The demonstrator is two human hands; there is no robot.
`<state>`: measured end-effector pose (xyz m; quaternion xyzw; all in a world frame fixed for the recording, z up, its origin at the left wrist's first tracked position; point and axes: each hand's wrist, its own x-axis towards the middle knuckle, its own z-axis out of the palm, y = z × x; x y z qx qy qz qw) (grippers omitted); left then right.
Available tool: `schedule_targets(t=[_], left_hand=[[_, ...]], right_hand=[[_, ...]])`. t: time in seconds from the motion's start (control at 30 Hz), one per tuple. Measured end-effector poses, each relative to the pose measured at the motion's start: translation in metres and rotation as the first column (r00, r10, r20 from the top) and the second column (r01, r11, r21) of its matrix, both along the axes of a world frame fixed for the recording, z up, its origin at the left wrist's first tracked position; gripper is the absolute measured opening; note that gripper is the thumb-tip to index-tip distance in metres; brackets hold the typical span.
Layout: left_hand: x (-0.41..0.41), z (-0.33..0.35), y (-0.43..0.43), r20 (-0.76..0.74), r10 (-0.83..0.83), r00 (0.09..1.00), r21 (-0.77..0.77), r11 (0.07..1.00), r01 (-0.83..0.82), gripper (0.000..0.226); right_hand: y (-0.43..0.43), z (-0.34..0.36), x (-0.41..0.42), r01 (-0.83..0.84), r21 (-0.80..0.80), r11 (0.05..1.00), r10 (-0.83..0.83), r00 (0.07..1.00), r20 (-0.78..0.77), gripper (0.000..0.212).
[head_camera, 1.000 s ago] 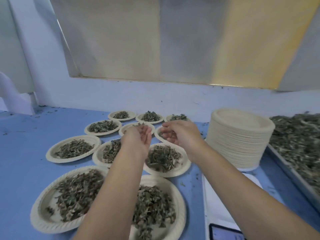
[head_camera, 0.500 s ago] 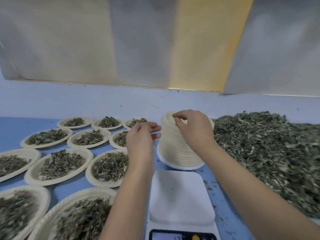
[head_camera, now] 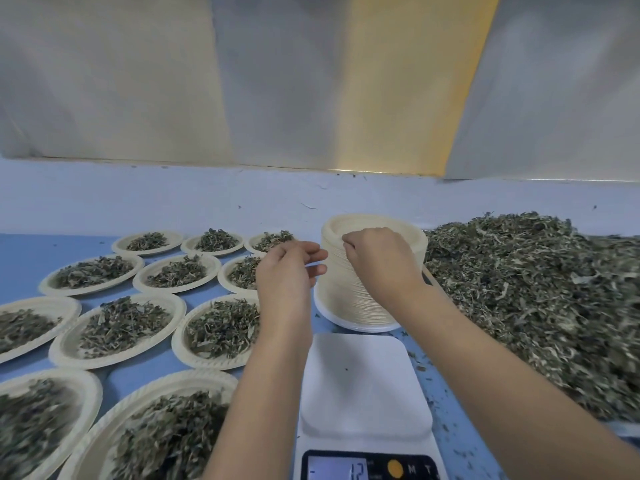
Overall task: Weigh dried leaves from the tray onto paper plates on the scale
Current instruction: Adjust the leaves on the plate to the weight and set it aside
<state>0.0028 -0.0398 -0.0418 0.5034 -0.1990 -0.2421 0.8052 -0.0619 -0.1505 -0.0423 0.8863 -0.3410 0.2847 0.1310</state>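
A tall stack of cream paper plates (head_camera: 349, 299) stands behind the white scale (head_camera: 365, 382), whose platform is bare. My right hand (head_camera: 381, 261) rests on the stack's top, fingertips pinching at the rim of the top plate. My left hand (head_camera: 287, 275) hovers just left of the stack, fingers loosely spread, holding nothing. A big heap of dried leaves (head_camera: 540, 299) fills the tray on the right. The scale display (head_camera: 341, 471) shows digits at the bottom edge.
Several paper plates filled with dried leaves (head_camera: 131, 323) cover the blue table (head_camera: 20, 258) on the left, reaching to the near edge. A pale blue wall (head_camera: 207, 202) runs behind everything. Leaf crumbs lie scattered between the scale and the tray.
Both hands left the filled plates on the left and swung right to the plate stack. The right hand has settled on the stack's top; the view turned right with them.
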Motion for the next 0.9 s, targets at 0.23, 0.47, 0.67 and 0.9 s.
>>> schedule_targets(t=[0.23, 0.47, 0.67, 0.9], left_hand=[[-0.001, -0.003, -0.001, 0.002, -0.002, 1.000, 0.020, 1.000, 0.002, 0.028], [0.000, -0.008, -0.003, -0.026, -0.007, 1.000, 0.042, 0.999, 0.008, 0.026], [0.002, -0.015, -0.007, 0.062, -0.012, 0.998, 0.114, 0.993, 0.004, 0.017], [0.011, -0.012, 0.004, 0.343, 0.177, 0.923, 0.159, 0.957, -0.242, 0.011]], right_hand=[[-0.002, -0.004, 0.004, -0.062, 0.026, 0.998, 0.060, 0.996, 0.073, 0.019], [-0.002, -0.009, -0.001, -0.133, -0.079, 0.988, 0.145, 0.976, 0.161, 0.029], [0.032, -0.029, -0.002, -0.367, -0.337, 0.867, 0.463, 0.844, 0.272, 0.027], [0.063, -0.034, -0.013, -0.422, -0.257, 0.869, 0.494, 0.731, 0.471, 0.012]])
